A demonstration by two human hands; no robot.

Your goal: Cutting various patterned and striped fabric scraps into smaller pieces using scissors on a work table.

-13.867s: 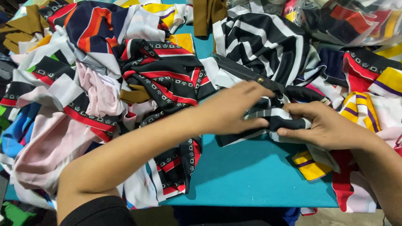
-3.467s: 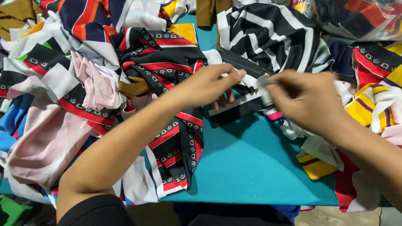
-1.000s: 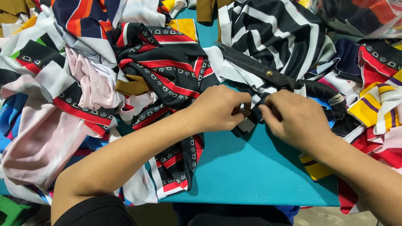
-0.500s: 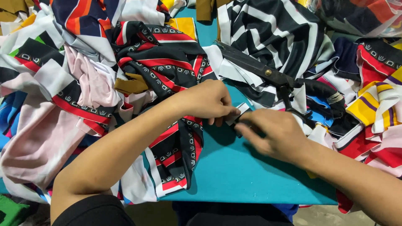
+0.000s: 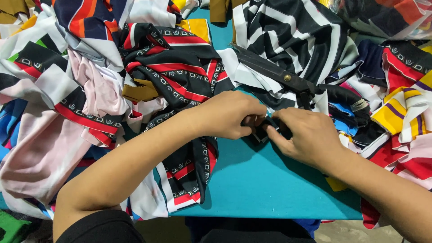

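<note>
My left hand and my right hand meet over the teal table, fingers pinched together on a small folded piece of black fabric with white stripes. Most of that piece is hidden under my fingers. Large black scissors lie shut just behind my hands, their handles pointing right. A black cloth with red bands runs under my left forearm and hangs toward the table's front edge.
Heaps of fabric scraps ring the table: pink and white pieces at the left, black-and-white striped cloth behind, red, yellow and navy pieces at the right. A clear plastic bag sits at the top right.
Both hands have stayed together on the small striped piece, shifting slightly back and right; the piece is now folded smaller and mostly covered by my fingers.
</note>
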